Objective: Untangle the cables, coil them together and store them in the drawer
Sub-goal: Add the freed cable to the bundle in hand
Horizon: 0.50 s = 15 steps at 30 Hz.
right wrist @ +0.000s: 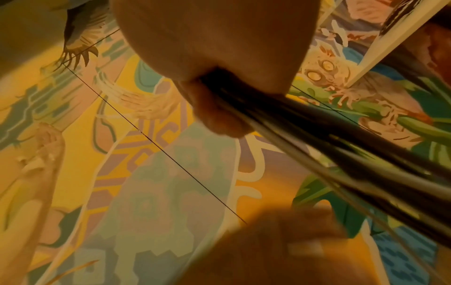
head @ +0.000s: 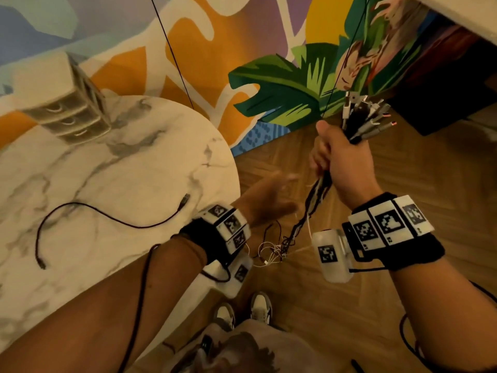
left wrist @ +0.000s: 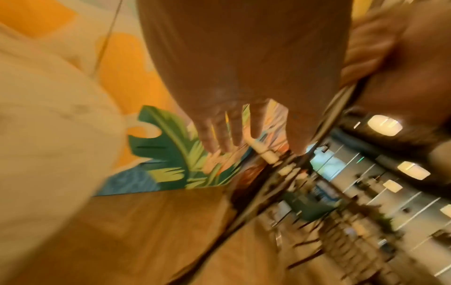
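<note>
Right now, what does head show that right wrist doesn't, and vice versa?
Head only: marble table with a loose black cable, the small drawer unit, plug ends above the right hand, tangled tails hanging low, open left hand.
Right wrist only: close underside of the grip, strands leaving the fist.
Both: cable bundle, mural wall.

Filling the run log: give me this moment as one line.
right hand: grips bundle of black and white cables | left hand: open beside it | loose black cable: on marble table
</note>
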Available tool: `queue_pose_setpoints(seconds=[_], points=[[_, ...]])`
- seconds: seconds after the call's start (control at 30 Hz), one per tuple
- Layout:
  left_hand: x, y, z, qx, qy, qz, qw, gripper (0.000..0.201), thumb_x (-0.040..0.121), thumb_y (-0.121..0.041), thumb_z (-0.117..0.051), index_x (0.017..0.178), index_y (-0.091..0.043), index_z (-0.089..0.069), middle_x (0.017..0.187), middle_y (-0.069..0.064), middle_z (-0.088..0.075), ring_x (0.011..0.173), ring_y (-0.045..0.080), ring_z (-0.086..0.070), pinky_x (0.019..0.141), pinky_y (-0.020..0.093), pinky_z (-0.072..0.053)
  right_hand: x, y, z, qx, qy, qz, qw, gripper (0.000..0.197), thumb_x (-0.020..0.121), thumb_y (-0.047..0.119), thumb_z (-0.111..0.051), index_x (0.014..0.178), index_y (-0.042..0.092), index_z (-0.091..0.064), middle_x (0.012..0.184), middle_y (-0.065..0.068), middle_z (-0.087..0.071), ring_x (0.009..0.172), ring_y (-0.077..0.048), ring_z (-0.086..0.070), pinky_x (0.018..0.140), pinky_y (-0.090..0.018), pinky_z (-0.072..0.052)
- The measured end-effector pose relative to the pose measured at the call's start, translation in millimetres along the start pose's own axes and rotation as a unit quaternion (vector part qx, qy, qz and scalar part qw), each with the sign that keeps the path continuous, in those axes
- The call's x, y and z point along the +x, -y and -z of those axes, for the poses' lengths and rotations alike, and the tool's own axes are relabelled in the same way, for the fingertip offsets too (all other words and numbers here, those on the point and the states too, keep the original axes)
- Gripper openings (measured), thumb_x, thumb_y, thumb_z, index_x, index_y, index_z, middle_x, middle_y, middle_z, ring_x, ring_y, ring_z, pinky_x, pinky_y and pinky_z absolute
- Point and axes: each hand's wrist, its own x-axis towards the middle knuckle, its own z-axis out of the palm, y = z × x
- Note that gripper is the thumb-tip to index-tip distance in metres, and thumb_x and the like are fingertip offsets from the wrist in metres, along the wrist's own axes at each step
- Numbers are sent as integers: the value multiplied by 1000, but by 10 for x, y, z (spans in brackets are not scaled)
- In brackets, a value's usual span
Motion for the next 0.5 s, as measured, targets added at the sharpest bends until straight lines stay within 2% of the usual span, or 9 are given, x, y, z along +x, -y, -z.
queue_pose_setpoints(seconds=[0.07,0.13,0.2,0.27,0.3,0.33,0.37,0.43,0.5], points=[[110,-390,101,-104,-4,-50,993,52,82,-22,-70,129,-12,-50,122,3,-56,106,12,-54,93,31,-46,9,93,-76,-44,27,39,998,46,94,20,-49,52,15,-30,59,-23,-38,56,-32,-41,60,-34,-39],[167,-692,202,-185,13,-39,982,34,82,-4,-66,114,0,-56,105,9,-61,89,8,-55,82,23,-48,25,205,-120,-68,48,66,994,45,90,20,-50,49,16,-32,65,-28,-45,67,-39,-47,68,-40,-43],[184,-814,262,-280,-6,-42,959,4,84,0,-57,84,-3,-58,74,7,-59,63,7,-54,62,22,-48,75,300,-94,-38,54,66,996,44,91,22,-52,50,15,-38,62,-15,-51,70,-34,-54,78,-43,-48],[168,-869,329,-353,-36,-40,934,17,87,-1,-50,73,-11,-49,51,-5,-49,44,5,-45,46,20,-41,139,284,-22,-6,82,61,995,39,86,42,-60,60,14,-55,69,-3,-61,79,-26,-62,86,-44,-51],[168,-891,359,-376,-51,-46,924,16,89,-3,-47,75,-11,-46,46,-6,-46,39,5,-40,42,19,-37,146,243,14,-20,113,50,992,40,77,57,-64,73,17,-64,78,-1,-65,85,-25,-65,85,-44,-53],[161,-910,404,-388,-72,-51,917,14,89,-9,-49,75,-9,-46,45,-6,-44,38,6,-37,40,19,-33,128,192,30,-29,161,34,986,52,67,68,-66,88,21,-66,88,-2,-67,88,-24,-65,78,-40,-54],[141,-932,460,-386,-85,-54,917,17,84,-18,-53,72,-7,-47,46,-5,-42,38,9,-35,41,19,-30,86,110,26,-15,215,15,976,64,61,71,-67,99,20,-64,94,-6,-66,87,-25,-65,71,-36,-53],[114,-942,564,-384,-82,-55,918,30,76,-20,-59,52,-9,-45,40,-2,-35,35,12,-28,44,20,-27,1,-72,-39,21,290,-10,957,56,66,55,-73,99,12,-58,87,-13,-62,75,-25,-61,64,-33,-51],[105,-903,636,-383,-57,-60,920,52,86,-9,-53,39,-19,-37,32,-6,-29,27,11,-23,42,17,-27,-46,-241,-134,-22,302,-11,953,26,75,30,-72,84,12,-55,67,-1,-57,58,-15,-52,53,-26,-45]])
